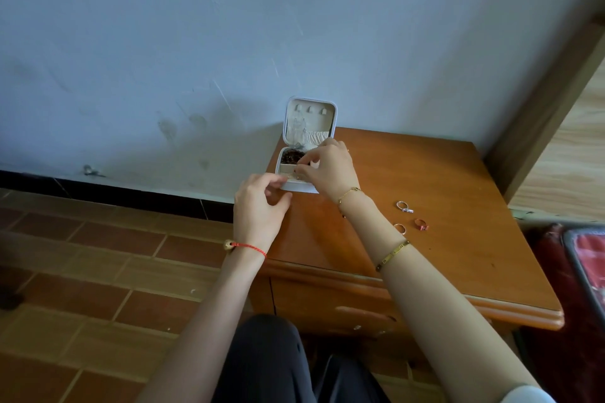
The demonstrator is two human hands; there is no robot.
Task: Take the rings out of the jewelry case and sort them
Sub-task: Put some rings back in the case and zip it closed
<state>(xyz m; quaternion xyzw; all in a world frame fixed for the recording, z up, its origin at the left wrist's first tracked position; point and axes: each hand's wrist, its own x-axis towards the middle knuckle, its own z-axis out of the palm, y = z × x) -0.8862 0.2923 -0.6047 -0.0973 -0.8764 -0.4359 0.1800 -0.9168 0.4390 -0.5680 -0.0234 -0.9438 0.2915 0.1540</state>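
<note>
A small white jewelry case (309, 123) stands open at the back left corner of a wooden nightstand (442, 199), its lid upright against the wall. Dark beads fill its back compartment (291, 156). My left hand (260, 203) grips the case's front left corner. My right hand (329, 167) reaches into the case's front ring section, fingertips pinched together there; what they pinch is hidden. Three rings lie on the nightstand to the right: a silver ring (403, 206), a gold ring (400, 228) and a red ring (421, 224).
The nightstand stands against a pale blue wall (196, 42), with a drawer (343, 304) in its front. Brown floor tiles (98, 271) lie to the left. A wooden bed frame (540, 114) and red bedding (586, 258) are at the right.
</note>
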